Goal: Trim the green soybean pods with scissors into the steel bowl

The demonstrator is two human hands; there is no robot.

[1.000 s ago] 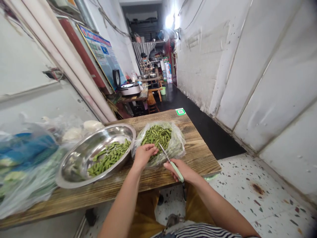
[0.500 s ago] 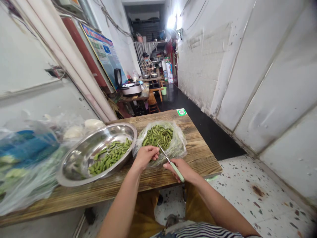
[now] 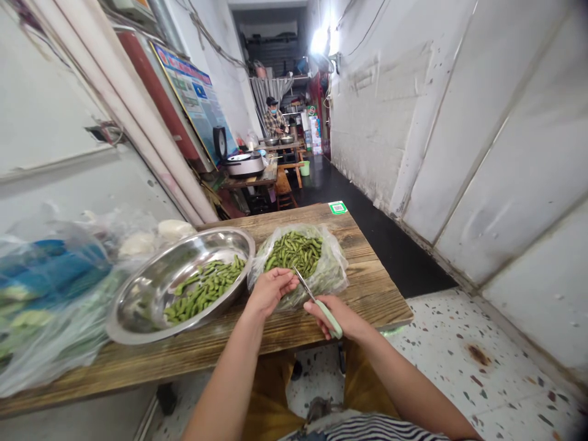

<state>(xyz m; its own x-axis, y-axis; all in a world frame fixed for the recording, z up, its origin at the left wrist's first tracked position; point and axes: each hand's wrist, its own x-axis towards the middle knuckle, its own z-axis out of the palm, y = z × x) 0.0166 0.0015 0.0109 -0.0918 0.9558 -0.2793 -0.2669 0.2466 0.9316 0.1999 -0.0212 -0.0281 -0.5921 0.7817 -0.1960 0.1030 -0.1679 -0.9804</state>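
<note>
Hardly anything had moved since the earlier frame, so our work stayed at one spot. On our wooden surface [image 3: 372, 275] the steel basin [image 3: 142, 306] of green pods [image 3: 206, 295] stood left of the plastic bag [image 3: 337, 263] holding more; at its near side, our right hand [image 3: 344, 314] grasped the scissors [image 3: 327, 313] and our left hand [image 3: 271, 291] pinched beside the blades [image 3: 304, 283], on what we couldn't tell.

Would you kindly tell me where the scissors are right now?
In the head view, the scissors are in the right hand, their blades over the bag of green pods, beside the left hand.
</note>
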